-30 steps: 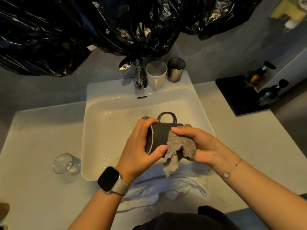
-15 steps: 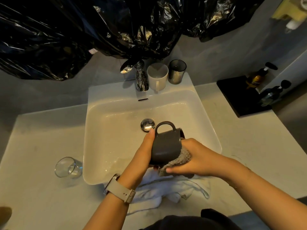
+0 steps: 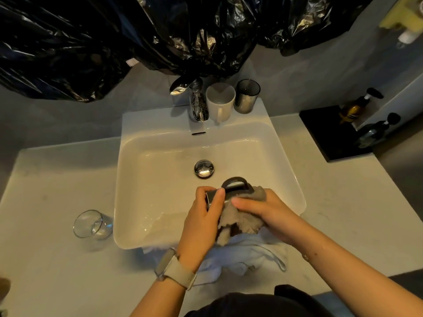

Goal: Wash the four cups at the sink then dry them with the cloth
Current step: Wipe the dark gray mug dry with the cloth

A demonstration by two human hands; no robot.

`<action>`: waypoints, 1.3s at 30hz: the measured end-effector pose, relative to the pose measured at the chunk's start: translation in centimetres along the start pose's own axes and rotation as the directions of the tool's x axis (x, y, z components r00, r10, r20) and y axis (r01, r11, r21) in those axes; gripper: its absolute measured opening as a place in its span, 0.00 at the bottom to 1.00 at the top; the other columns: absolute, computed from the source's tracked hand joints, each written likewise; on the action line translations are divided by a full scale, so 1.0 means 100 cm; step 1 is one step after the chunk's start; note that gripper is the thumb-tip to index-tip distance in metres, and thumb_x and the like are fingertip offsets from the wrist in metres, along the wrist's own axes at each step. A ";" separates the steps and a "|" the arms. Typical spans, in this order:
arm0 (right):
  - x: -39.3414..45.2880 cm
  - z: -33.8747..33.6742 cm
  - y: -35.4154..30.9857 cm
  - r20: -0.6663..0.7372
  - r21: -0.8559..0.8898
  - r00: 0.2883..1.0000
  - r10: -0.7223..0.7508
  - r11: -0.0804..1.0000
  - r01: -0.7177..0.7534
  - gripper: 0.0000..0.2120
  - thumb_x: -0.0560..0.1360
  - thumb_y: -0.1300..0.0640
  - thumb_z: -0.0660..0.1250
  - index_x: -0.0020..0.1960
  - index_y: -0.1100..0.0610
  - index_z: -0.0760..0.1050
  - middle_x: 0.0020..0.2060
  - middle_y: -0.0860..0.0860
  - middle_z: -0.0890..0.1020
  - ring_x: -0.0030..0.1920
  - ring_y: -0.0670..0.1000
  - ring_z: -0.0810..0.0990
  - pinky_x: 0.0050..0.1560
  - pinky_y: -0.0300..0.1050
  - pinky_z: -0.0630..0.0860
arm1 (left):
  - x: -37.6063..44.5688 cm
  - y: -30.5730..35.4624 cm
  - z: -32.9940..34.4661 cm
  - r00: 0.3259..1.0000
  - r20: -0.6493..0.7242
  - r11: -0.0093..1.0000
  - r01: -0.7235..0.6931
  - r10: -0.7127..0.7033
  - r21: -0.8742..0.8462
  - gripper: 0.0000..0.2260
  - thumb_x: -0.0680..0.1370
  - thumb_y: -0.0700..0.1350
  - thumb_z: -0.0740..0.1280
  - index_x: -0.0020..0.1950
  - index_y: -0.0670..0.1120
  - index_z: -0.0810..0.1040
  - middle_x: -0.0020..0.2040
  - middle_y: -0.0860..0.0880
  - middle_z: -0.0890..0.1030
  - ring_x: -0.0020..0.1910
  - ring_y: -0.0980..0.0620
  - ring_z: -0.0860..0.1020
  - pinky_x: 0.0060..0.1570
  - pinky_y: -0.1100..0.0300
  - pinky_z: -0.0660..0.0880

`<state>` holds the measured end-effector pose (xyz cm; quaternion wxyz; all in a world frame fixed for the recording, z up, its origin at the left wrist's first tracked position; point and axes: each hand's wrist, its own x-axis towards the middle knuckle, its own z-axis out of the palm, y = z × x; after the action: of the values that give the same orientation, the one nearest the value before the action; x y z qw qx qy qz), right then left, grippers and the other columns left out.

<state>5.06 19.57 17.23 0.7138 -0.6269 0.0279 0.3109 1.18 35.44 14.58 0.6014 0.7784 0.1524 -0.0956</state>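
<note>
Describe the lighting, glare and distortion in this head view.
Head view: dim, warm light; bright glare on the black plastic bags, faucet and drain; wide-angle bending bows the counter edges; the dark mug blurs slightly in the hands.

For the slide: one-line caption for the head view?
Left hand holds a dark handled mug over the white sink while right hand rubs it with a grey fluffy cloth.

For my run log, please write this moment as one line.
stage: drying | left hand: holds dark handled mug | right hand: presses fluffy grey cloth on mug
</note>
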 end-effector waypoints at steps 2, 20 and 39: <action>-0.006 -0.002 0.007 0.026 -0.229 0.987 -0.157 0.960 0.159 0.12 0.69 0.65 0.74 0.52 0.59 0.81 0.44 0.51 0.86 0.47 0.47 0.84 0.48 0.38 0.78 | 0.006 0.002 0.003 0.985 0.054 0.953 0.174 -0.166 -0.249 0.24 0.76 0.68 0.60 0.58 0.50 0.75 0.51 0.45 0.83 0.49 0.49 0.82 0.54 0.51 0.78; 0.024 0.022 -0.031 -0.194 0.316 0.977 -0.091 0.937 0.150 0.14 0.71 0.49 0.67 0.47 0.59 0.82 0.42 0.55 0.86 0.45 0.51 0.85 0.42 0.40 0.79 | 0.029 0.027 -0.031 0.899 0.408 0.665 0.403 -0.159 -0.629 0.27 0.68 0.63 0.69 0.58 0.45 0.82 0.59 0.40 0.82 0.60 0.41 0.78 0.66 0.45 0.72; 0.041 0.002 -0.018 -0.073 0.098 0.988 -0.136 0.985 0.143 0.11 0.75 0.59 0.67 0.57 0.57 0.78 0.51 0.50 0.85 0.52 0.46 0.83 0.50 0.36 0.78 | 0.039 0.009 -0.045 0.997 -0.012 0.816 0.056 -0.077 -0.576 0.16 0.75 0.50 0.64 0.58 0.42 0.79 0.49 0.48 0.85 0.50 0.56 0.82 0.50 0.64 0.76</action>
<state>9.14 21.44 17.08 0.7638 -0.5998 0.0236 0.2373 5.02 40.10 15.22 0.8018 0.5565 0.2115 -0.0525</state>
